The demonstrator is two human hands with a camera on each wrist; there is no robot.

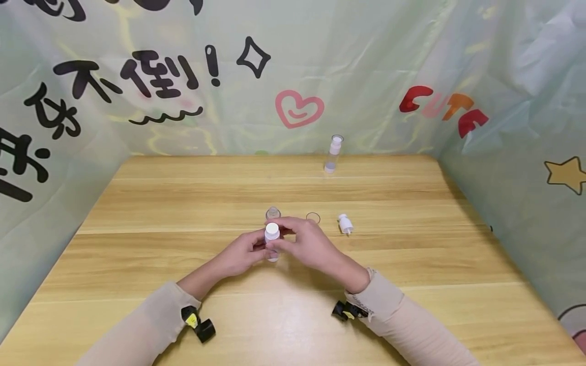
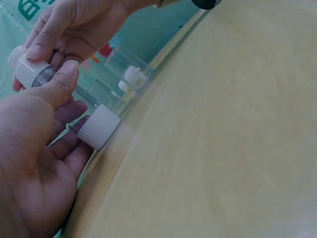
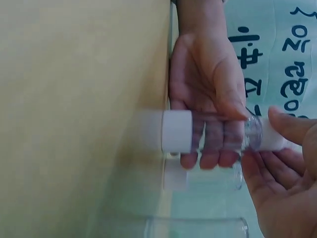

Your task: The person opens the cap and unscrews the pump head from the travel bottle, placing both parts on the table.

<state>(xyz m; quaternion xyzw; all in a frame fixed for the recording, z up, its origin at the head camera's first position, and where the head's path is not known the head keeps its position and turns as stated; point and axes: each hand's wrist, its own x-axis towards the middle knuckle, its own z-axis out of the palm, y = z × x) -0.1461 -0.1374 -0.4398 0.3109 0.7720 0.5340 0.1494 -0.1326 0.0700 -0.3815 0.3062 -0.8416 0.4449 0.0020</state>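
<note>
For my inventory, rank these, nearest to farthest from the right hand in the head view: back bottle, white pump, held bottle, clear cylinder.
1. Held bottle: in the right hand's grip.
2. Clear cylinder: just beyond.
3. White pump: rightward.
4. Back bottle: far back.

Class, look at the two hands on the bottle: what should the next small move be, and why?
Probably a gentle twist of the white top by the right hand, with the left hand keeping the clear bottle steady: the right hand pinches that top, while the left hand holds the bottle below it. Which way to turn is unclear.
</note>
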